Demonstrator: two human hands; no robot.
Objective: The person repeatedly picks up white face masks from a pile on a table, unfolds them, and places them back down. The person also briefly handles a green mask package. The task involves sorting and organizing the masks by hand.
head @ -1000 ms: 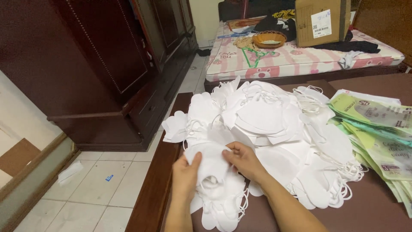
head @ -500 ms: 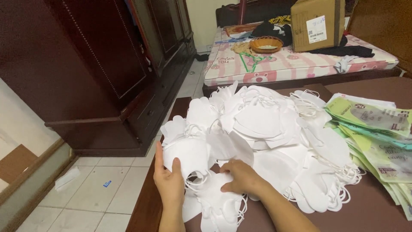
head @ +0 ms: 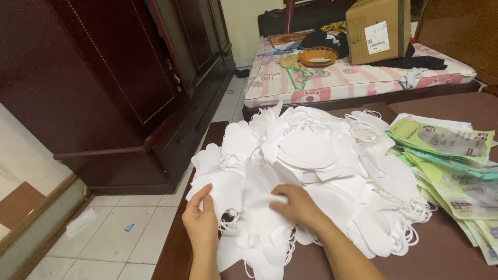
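Under both hands, at the near edge of a brown surface (head: 446,243), lies a big heap of white face masks (head: 311,171) with thin ear loops. Right hand (head: 296,206) rests palm down on the near part of the heap, its fingers (head: 277,203) curled and pinching a fold of one mask (head: 262,207). Left hand (head: 201,224) sits at the heap's left rim, fingers (head: 199,199) held together and slightly bent, pressed against the edge of a mask that overhangs the surface. The pinched mask lies between the two hands, closer to the right one, its long axis running roughly toward the person. Most of the heap spreads away from the fingers, up and to the right. Beyond it on the right, flat green packets (head: 451,161) fan out, cut off by the frame. Whether the left thumb grips anything is hidden under the masks. Farther off stand a dark wardrobe (head: 119,83), a tiled floor (head: 119,233), and a bed (head: 358,78) carrying a cardboard box (head: 376,31) and a small basket (head: 317,56).
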